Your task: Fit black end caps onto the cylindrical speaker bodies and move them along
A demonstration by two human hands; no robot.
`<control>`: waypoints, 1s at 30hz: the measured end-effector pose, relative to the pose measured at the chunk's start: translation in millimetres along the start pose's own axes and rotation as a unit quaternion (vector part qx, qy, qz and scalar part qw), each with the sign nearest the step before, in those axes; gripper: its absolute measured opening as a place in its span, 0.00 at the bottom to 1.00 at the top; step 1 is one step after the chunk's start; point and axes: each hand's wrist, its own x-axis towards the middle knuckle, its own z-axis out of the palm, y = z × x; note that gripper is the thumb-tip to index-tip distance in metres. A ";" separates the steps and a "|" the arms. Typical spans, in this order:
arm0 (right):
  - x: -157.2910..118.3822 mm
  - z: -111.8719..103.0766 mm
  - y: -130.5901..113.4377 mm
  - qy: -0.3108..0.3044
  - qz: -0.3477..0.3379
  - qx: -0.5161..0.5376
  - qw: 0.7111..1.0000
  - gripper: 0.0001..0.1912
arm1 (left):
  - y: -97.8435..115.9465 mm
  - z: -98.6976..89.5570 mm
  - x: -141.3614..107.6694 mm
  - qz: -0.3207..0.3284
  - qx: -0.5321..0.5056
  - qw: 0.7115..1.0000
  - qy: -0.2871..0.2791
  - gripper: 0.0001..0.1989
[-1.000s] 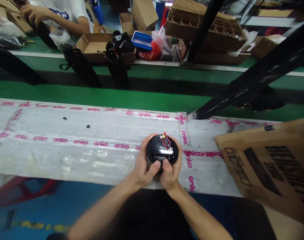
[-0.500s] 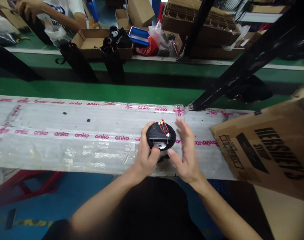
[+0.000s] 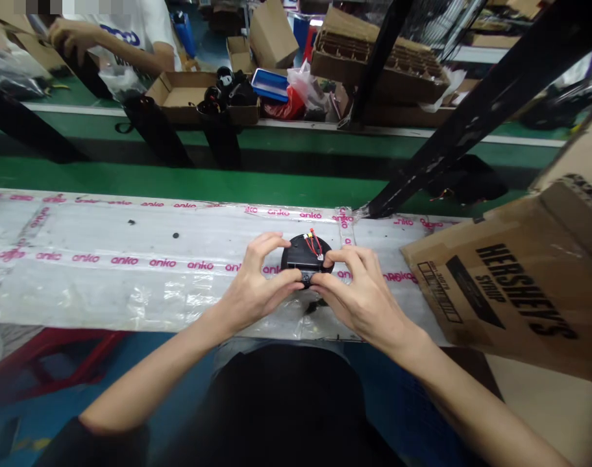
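A round black housing (image 3: pixel 303 253) is held between both my hands over the plastic-covered bench. Short red wires (image 3: pixel 314 243) with small red, yellow and white connectors lie across its upper part. My left hand (image 3: pixel 259 275) grips the left side, its thumb on the lower rim. On the right side, my right hand (image 3: pixel 357 282) has its fingers at the edge and its thumb low, close to the left thumb. Between the thumbs is a small dark part (image 3: pixel 306 279), too small to make out. A dark item (image 3: pixel 315 306) lies just below the housing, partly hidden by my right hand.
The bench (image 3: pixel 82 285) carries small black bits at left. A cardboard box (image 3: pixel 500 285) stands at right, near a slanted black post (image 3: pixel 437 136). Across the green surface are boxes of parts (image 3: pixel 179 94) and a person's hand (image 3: pixel 74 39) at upper left.
My right hand has closed in from beside the housing and now grips its right side. My left hand has shifted its hold, with the thumb along the lower rim. The view has moved slightly.
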 end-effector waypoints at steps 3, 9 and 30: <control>-0.2 -3.2 -1.7 -0.009 -0.008 0.004 1.000 0.05 | -2.4 -15.2 9.8 0.084 0.069 0.993 -0.035 0.10; -0.7 -1.5 -2.5 -0.006 -0.005 0.015 1.000 0.06 | 8.6 -27.9 29.7 0.103 0.117 0.978 -0.139 0.05; 14.0 -6.4 32.6 0.065 0.143 0.277 0.948 0.05 | -18.6 -6.2 78.3 -0.275 -0.301 0.884 -0.230 0.15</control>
